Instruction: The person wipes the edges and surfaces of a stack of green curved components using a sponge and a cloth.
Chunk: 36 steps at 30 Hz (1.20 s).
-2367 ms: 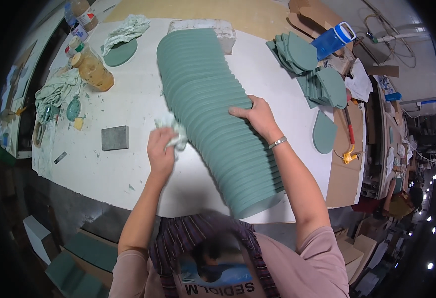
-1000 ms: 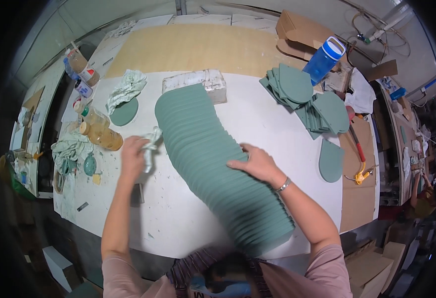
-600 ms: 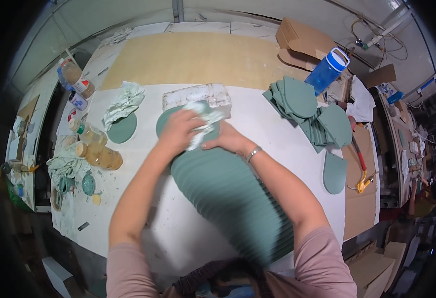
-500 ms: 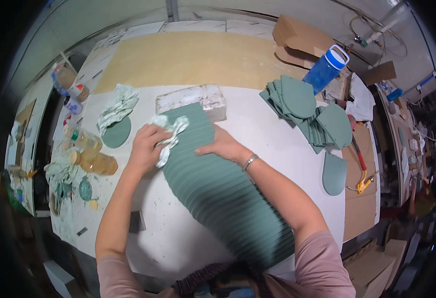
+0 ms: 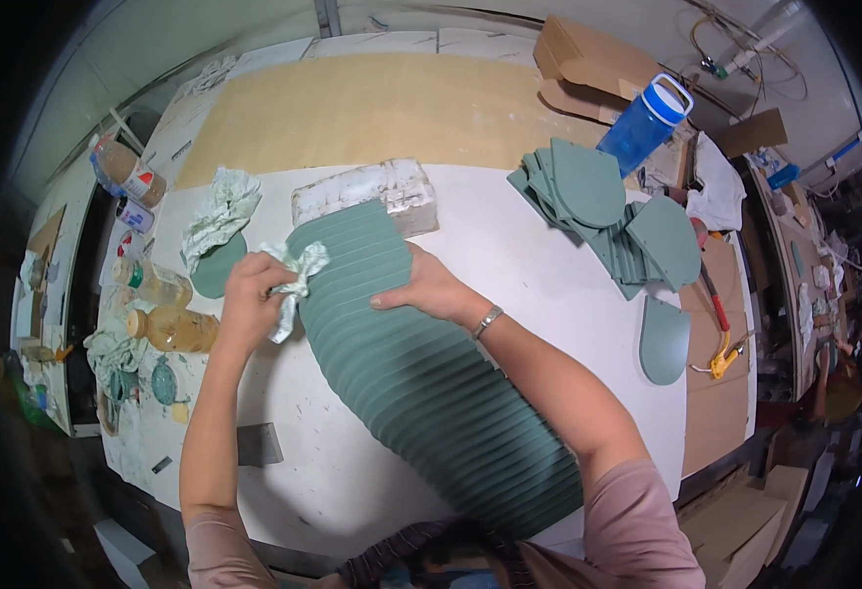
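Note:
A long row of overlapping green arch-shaped panels [image 5: 421, 393] slants across the table from my body, its far end against a dirty white block [image 5: 362, 196]. In my left hand [image 5: 247, 306] is a crumpled pale cloth [image 5: 305, 270], pinched between closed fingers at the left edge of the far panels. My right hand [image 5: 434, 287] grips the right edge of the row, thumb on top; its other fingers are mostly hidden.
Loose green panels [image 5: 588, 187] lie stacked at right, near a blue bottle [image 5: 642, 128] and a red-and-yellow hand tool [image 5: 716, 324]. At left are another rag [image 5: 223, 211] on a green panel, a bottle of yellowish liquid [image 5: 176, 330] and a dark flat piece [image 5: 259, 444].
My left hand has moved left with the cloth, from over the panels to their left edge. My right hand keeps its hold on the row, and the whole view has shifted slightly.

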Each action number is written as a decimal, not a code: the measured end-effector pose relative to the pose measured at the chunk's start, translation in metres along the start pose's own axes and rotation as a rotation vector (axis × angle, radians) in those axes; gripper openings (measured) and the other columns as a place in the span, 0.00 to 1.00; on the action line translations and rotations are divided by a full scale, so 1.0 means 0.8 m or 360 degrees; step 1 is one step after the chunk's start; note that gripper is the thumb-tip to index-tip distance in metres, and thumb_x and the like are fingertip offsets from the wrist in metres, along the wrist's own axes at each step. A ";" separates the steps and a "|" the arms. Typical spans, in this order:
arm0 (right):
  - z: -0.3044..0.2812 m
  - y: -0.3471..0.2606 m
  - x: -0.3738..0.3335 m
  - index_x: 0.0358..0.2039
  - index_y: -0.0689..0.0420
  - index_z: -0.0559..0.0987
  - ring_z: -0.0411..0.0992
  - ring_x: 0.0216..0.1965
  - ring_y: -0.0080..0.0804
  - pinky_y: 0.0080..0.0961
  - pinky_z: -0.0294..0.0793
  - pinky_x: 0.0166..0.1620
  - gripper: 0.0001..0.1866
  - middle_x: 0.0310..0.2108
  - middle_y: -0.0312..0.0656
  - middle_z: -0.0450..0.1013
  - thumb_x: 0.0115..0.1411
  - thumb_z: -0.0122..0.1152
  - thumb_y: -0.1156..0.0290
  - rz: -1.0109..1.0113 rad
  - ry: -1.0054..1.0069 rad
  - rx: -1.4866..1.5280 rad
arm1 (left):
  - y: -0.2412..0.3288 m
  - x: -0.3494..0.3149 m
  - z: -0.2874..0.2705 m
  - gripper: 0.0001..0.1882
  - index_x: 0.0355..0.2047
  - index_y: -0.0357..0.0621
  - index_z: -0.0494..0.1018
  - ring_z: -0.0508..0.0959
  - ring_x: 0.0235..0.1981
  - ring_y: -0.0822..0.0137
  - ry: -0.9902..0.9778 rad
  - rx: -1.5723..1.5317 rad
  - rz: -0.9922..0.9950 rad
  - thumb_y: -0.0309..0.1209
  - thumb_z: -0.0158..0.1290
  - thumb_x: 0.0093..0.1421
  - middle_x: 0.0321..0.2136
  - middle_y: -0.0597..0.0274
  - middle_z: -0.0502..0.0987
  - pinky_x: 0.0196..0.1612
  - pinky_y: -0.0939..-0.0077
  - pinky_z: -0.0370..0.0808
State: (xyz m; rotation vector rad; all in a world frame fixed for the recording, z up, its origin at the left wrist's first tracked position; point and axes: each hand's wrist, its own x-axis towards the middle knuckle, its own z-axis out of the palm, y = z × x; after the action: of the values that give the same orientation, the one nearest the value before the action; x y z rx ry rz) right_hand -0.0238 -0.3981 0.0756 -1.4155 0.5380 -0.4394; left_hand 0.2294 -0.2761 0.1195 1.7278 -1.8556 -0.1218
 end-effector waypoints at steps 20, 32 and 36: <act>0.001 -0.024 0.018 0.61 0.70 0.64 0.72 0.53 0.38 0.28 0.68 0.58 0.44 0.52 0.53 0.73 0.45 0.74 0.72 0.0328 0.0230 0.0187 | 0.024 0.096 0.063 0.14 0.41 0.44 0.82 0.75 0.48 0.53 0.0228 -0.0272 0.0127 0.23 0.59 0.51 0.44 0.56 0.80 0.53 0.62 0.71; -0.003 -0.016 0.022 0.61 0.73 0.63 0.71 0.53 0.37 0.28 0.67 0.58 0.44 0.53 0.53 0.72 0.46 0.74 0.70 0.0222 0.0174 0.0142 | -0.051 0.051 0.025 0.12 0.35 0.41 0.82 0.78 0.40 0.52 0.0112 -0.0108 -0.0239 0.27 0.63 0.48 0.35 0.53 0.81 0.45 0.63 0.74; -0.004 -0.012 0.026 0.57 0.72 0.68 0.73 0.49 0.35 0.28 0.69 0.56 0.39 0.49 0.50 0.75 0.46 0.73 0.71 0.0286 0.0164 0.0095 | -0.007 0.133 0.091 0.11 0.33 0.38 0.79 0.78 0.39 0.49 0.0006 -0.0043 0.0092 0.29 0.63 0.49 0.33 0.51 0.80 0.44 0.62 0.73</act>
State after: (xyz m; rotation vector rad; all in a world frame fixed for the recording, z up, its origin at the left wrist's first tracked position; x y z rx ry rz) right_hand -0.0088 -0.4136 0.0830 -1.2801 0.7235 -0.3820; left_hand 0.2019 -0.3999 0.0951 1.6534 -1.8907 -0.1199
